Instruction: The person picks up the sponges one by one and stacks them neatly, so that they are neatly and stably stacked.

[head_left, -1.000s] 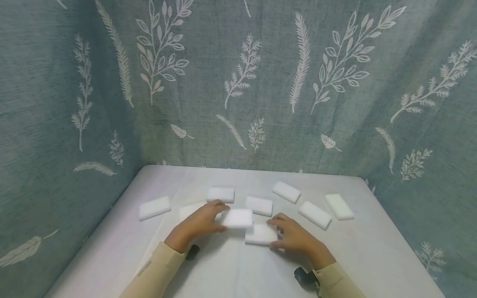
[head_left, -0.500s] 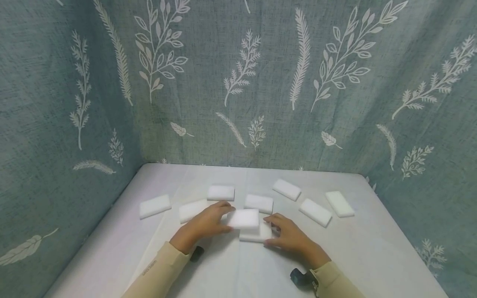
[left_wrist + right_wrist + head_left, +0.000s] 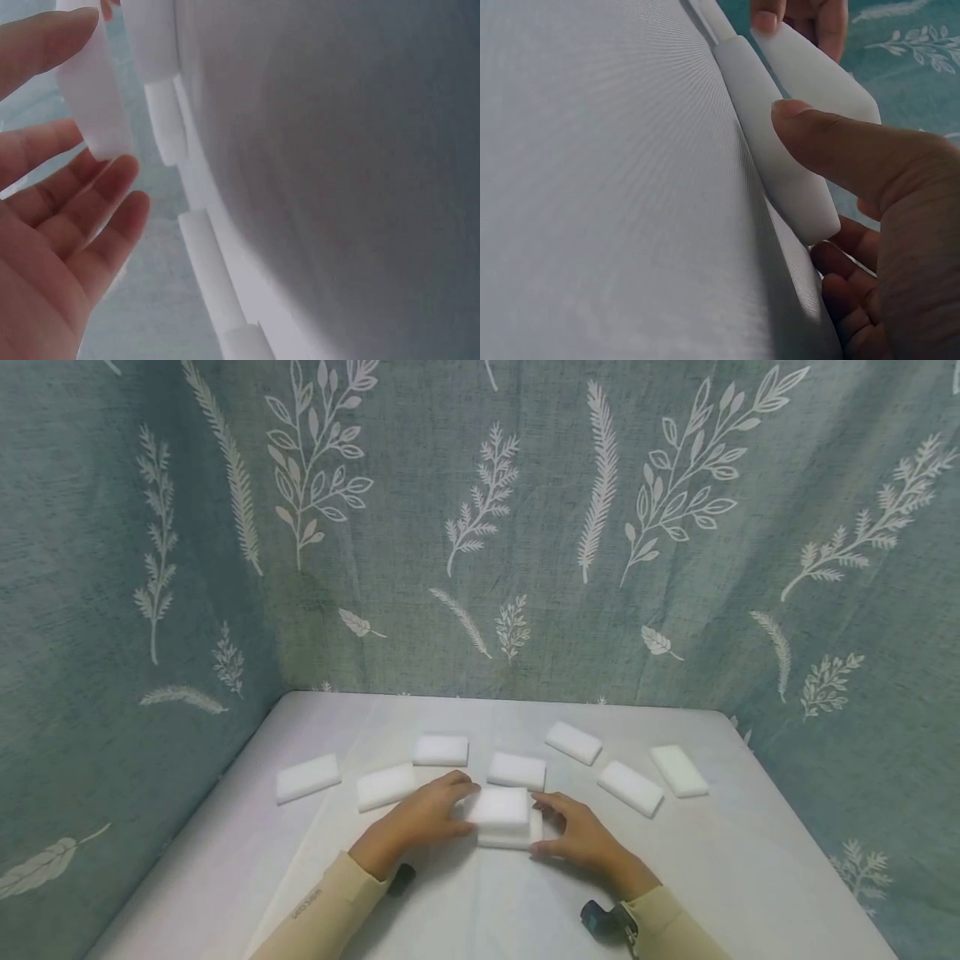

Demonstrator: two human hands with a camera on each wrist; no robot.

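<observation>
My left hand [image 3: 435,814] pinches a white rectangular block [image 3: 501,808] between thumb and fingers. It hangs just above a second white block [image 3: 769,142], partly covering it in the head view. In the right wrist view a narrow gap shows between the two blocks. My right hand [image 3: 585,839] grips the lower block by its right end, thumb on the near side and fingertips beyond. That block lies on the white-covered table. In the left wrist view the held block [image 3: 97,105] is tilted, with its lower end near my fingertips.
Several similar blocks lie flat around the back: a left one [image 3: 307,778], one beside my left forearm [image 3: 386,787], a back one [image 3: 441,750], a middle one [image 3: 517,771] and right ones [image 3: 630,787]. A leaf-patterned curtain [image 3: 465,527] encloses the white table [image 3: 750,877].
My left hand has moved right and lowered its block over the other one. My right hand has slid its block a little left.
</observation>
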